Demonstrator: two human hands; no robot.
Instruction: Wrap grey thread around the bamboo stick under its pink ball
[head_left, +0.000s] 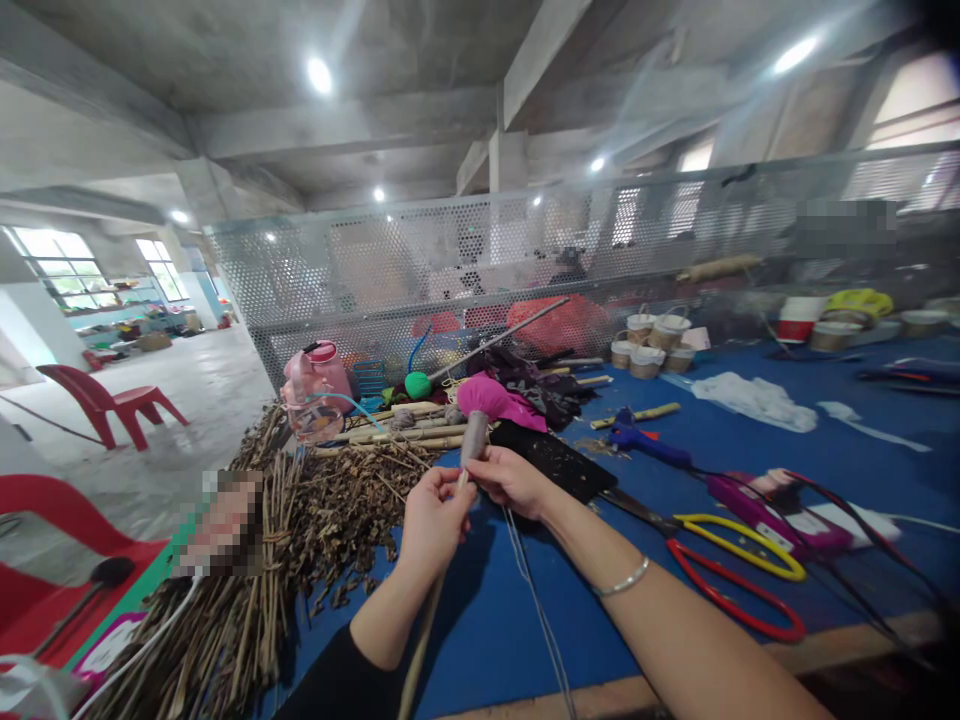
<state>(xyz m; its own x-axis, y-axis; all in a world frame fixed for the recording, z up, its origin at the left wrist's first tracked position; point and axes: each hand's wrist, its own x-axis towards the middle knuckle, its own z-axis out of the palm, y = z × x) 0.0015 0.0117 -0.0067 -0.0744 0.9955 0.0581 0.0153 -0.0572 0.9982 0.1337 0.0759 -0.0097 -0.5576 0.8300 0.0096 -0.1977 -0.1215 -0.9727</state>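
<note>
My left hand [433, 518] is closed round a thin pale stick [420, 640] that runs down toward me. The stick's top end carries a grey fuzzy tip [473, 436]. My right hand [511, 480] pinches the stick just below that tip, and a thin grey thread [534, 590] trails down from it across the blue table [495, 620]. Both hands meet above the table's near middle. A silver bangle [624, 579] sits on my right wrist.
A heap of dry stalks [300, 530] lies at the left. Red and yellow scissors [739, 575], a blue glue gun [645, 445], a purple tool [757, 510], pink cloth [499, 400], a pink jug [319, 390] and tape rolls [649, 350] crowd the table. Mesh fence [525, 250] stands behind; red chairs [112, 405] left.
</note>
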